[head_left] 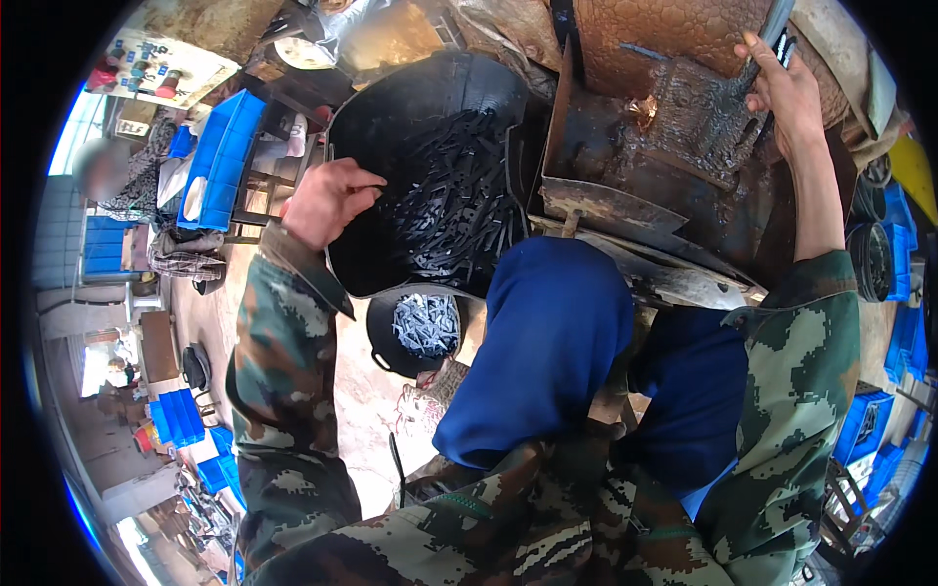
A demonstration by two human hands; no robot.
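Observation:
My left hand (327,200) rests with curled fingers on the left rim of a large black tub (391,107) that holds several dark flat metal strips (454,200). Whether it grips a strip I cannot tell. My right hand (782,88) reaches up at the top right and closes around a dark metal lever (774,24) on a rusty, greasy machine (674,146). Both sleeves are camouflage. My knees in blue trousers (552,342) sit below the tub.
A smaller black bowl (391,347) with grey metal pieces stands on the floor under the tub. Blue plastic crates (220,156) are stacked at the left, more blue crates (181,420) lower left and at the right edge. A person sits at the far left.

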